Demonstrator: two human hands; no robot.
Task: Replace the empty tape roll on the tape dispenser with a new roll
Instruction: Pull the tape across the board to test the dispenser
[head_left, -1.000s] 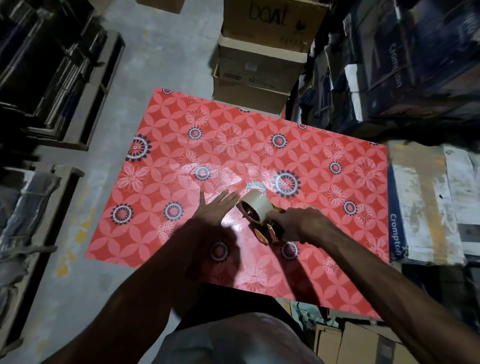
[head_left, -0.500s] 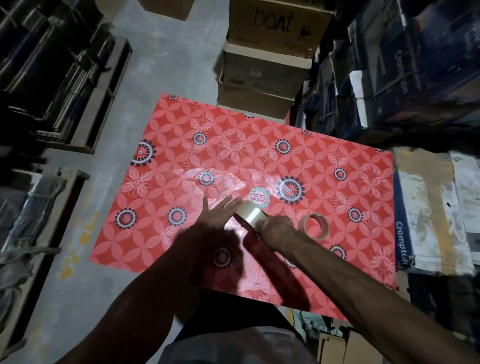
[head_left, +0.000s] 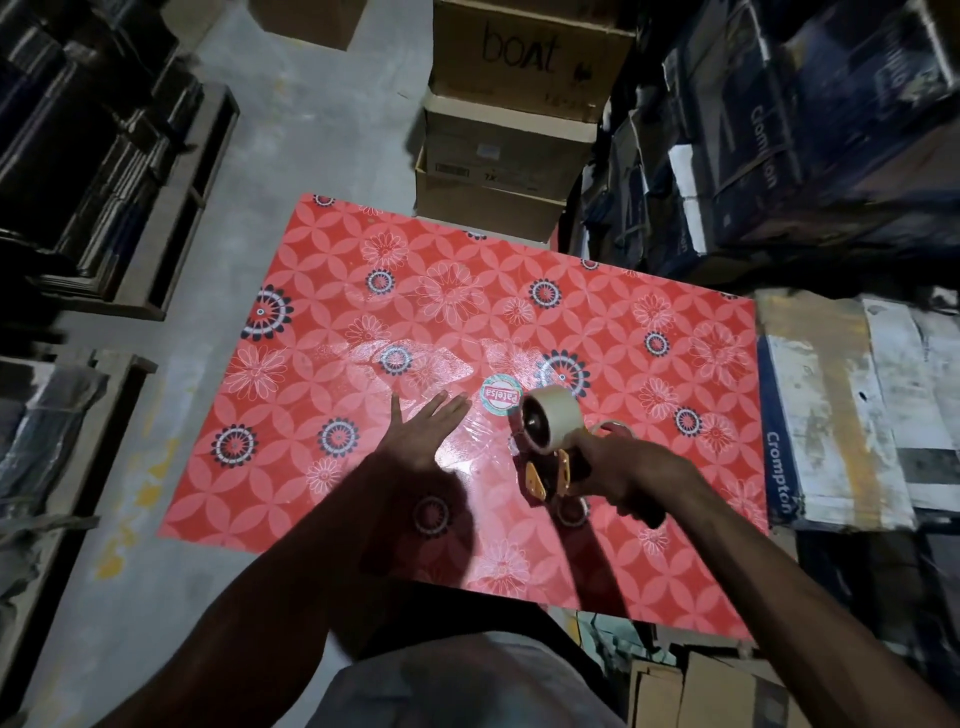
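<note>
Right hand (head_left: 621, 470) grips the tape dispenser (head_left: 536, 477), concealing its handle; new roll (head_left: 558, 410) mounted. Left hand (head_left: 415, 434) spread flat, fingers straight. Empty core (head_left: 605, 427) shows only partly behind the right hand.

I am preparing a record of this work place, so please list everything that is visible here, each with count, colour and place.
table: 1, red with flower pattern, centre
tape dispenser: 1, red and yellow, held over the table, right of centre
tape roll: 1, cream, mounted on the dispenser
empty core: 1, pale, behind the right hand, mostly hidden
round label: 1, white, red and teal, on the table left of the roll
cardboard boxes: several, brown, stacked beyond the far edge
Crompton cartons: several, dark blue, right side
shelves: dark, left side
left hand: fingers straight, over the table
right hand: grip round the dispenser handle
</note>
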